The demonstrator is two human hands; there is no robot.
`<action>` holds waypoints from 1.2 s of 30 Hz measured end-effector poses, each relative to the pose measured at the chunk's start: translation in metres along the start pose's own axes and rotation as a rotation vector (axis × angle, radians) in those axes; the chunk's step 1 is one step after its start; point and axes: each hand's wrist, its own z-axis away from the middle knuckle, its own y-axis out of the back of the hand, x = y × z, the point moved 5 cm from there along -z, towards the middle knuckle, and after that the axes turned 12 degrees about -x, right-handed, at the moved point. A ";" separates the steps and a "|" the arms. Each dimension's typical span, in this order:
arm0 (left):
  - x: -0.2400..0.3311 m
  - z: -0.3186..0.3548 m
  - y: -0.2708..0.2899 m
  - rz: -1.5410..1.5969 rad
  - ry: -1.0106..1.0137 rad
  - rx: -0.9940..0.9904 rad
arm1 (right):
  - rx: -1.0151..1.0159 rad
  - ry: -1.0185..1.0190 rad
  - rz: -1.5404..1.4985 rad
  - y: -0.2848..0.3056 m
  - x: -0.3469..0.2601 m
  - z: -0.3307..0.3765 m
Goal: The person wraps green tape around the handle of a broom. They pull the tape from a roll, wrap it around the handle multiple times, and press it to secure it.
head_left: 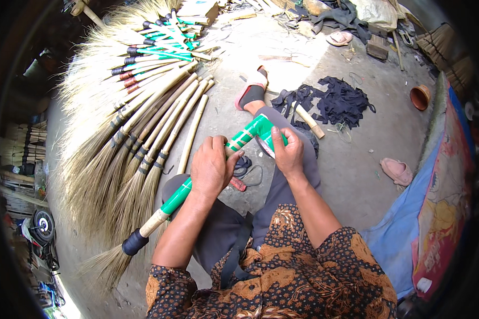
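Note:
A grass broom (pixel 155 222) lies slantwise across my lap, its bristles at the lower left below a black binding (pixel 134 242). Its pale stick is partly covered in green plastic wrap. My left hand (pixel 210 166) is closed round the handle at about its middle. At the upper end, a loose flap of the green plastic (pixel 259 126) reaches across to my right hand (pixel 288 155). Thumb and fingers of that hand pinch the flap's edge. Below the handle, between my legs, sit dark cord (pixel 243 166) and a small red object (pixel 238 184) whose kind I cannot make out.
Several finished-looking brooms (pixel 167 127) are piled at the left, some with green handles. Black cloth strips (pixel 339 101) and a short stick (pixel 309 122) lie beyond my right knee. Farther right are a brown pot (pixel 420 97), a pink shoe (pixel 396 171) and a blue tarp (pixel 396 223).

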 end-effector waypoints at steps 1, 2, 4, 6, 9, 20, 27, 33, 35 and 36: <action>-0.001 0.001 0.001 0.036 0.010 0.002 | 0.015 0.017 -0.040 0.002 -0.002 0.000; -0.005 0.000 0.002 0.081 0.031 -0.042 | 0.019 0.014 -0.085 0.003 -0.002 -0.001; -0.012 -0.004 0.003 0.271 0.068 -0.154 | 0.012 0.028 -0.048 0.005 -0.004 -0.006; -0.014 -0.005 0.000 0.318 0.143 -0.293 | -0.003 0.008 -0.026 0.005 -0.005 -0.008; 0.001 -0.004 0.006 0.173 0.099 -0.170 | -0.006 -0.016 -0.018 0.005 -0.007 -0.006; 0.010 -0.001 0.007 0.099 0.012 -0.203 | -0.018 0.000 -0.012 0.009 -0.018 -0.002; 0.015 -0.001 0.024 0.364 0.066 -0.227 | -0.049 0.016 -0.117 0.011 -0.035 -0.002; 0.038 -0.010 0.028 0.222 -0.061 -0.022 | -0.032 0.040 -0.192 0.008 -0.048 -0.002; 0.035 -0.013 0.023 0.218 -0.056 -0.038 | -0.014 0.078 -0.208 0.010 -0.051 -0.003; 0.034 -0.014 0.024 0.234 -0.100 -0.003 | 0.007 0.091 -0.218 0.012 -0.052 -0.003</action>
